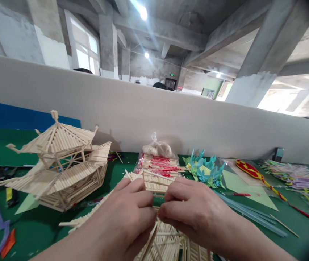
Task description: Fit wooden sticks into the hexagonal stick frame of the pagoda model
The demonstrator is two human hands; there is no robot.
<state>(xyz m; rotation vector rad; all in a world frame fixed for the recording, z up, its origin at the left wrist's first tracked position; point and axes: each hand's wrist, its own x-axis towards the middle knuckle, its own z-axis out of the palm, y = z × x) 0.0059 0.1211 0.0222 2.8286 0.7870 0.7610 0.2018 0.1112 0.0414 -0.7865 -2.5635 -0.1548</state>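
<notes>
My left hand (132, 214) and my right hand (195, 212) meet over a model of thin wooden sticks (167, 235) in front of me. Both have their fingers curled against its upper frame, thumbs low and close together. The fingers hide exactly which sticks they pinch. Past my fingertips the model's far slatted panel (157, 183) shows, and loose stick ends poke up beside my left fingers. Left of the hands stands a pavilion of sticks (62, 163) with a pointed roof; neither hand touches it.
Behind the model lie a bag of red-marked sticks (157, 165) and a knotted plastic bag (157, 149). A turquoise folded-paper flower (205, 168), blue strips (254, 214) and a red-yellow ornament (249, 169) are rightward. Pliers (11, 194) lie left. A white partition (197, 123) borders the green table.
</notes>
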